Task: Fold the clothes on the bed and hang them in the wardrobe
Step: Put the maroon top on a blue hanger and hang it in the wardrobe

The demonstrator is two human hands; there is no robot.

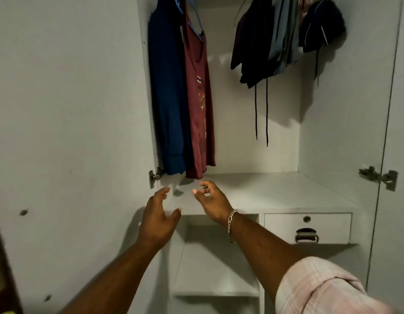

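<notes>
I face an open white wardrobe point(253, 137). A blue garment point(167, 98) and a maroon sleeveless top point(199, 109) hang on blue hangers at the left of the hanging space. Several dark and grey clothes point(275, 41) hang bunched at the upper right, with cords dangling below them. My left hand point(156, 219) is held out in front of the shelf's front edge, fingers spread and holding nothing. My right hand point(211, 201), with a chain bracelet at the wrist, hovers just below the maroon top's hem, fingers loosely curled and empty. The bed is out of view.
A white shelf point(275, 191) runs under the hanging clothes. Below it at the right is a small drawer point(307, 227) with a metal handle; lower open shelves point(215, 275) sit at the left. The left door point(67, 132) and right door point(395, 132) stand open.
</notes>
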